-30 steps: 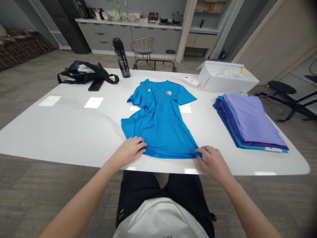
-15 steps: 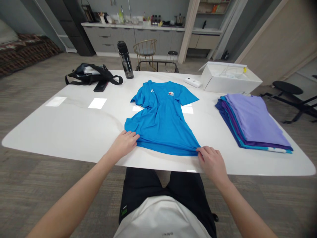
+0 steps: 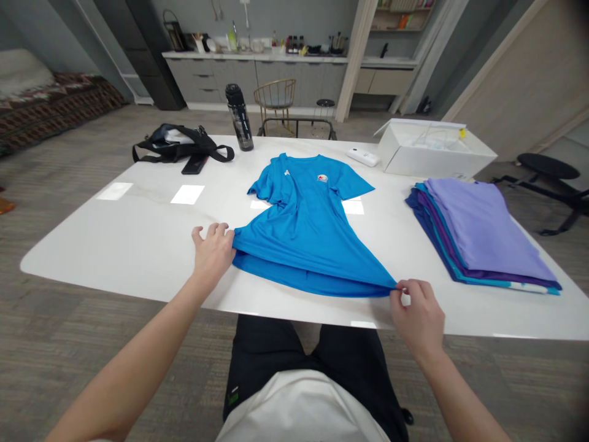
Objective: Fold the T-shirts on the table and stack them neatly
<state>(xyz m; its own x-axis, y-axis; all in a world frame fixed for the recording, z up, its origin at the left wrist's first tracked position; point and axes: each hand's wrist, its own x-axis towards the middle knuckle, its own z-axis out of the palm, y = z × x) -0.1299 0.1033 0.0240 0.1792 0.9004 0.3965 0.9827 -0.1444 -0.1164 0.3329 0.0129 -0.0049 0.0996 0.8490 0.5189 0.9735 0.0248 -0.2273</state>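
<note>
Both near corners of the bright-blue fabric T-shirt [image 3: 310,224] are being pinched! Left hand [image 3: 214,253] is gripping the left, right hand [image 3: 419,314] the right.

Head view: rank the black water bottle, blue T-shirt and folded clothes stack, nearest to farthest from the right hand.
1. Blue T-shirt: hem in right hand.
2. Folded clothes stack: right side.
3. Black water bottle: far side, left.

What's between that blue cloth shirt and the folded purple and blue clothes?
In the head view, just bare glossy white tabletop separates shirt and clothes.
</note>
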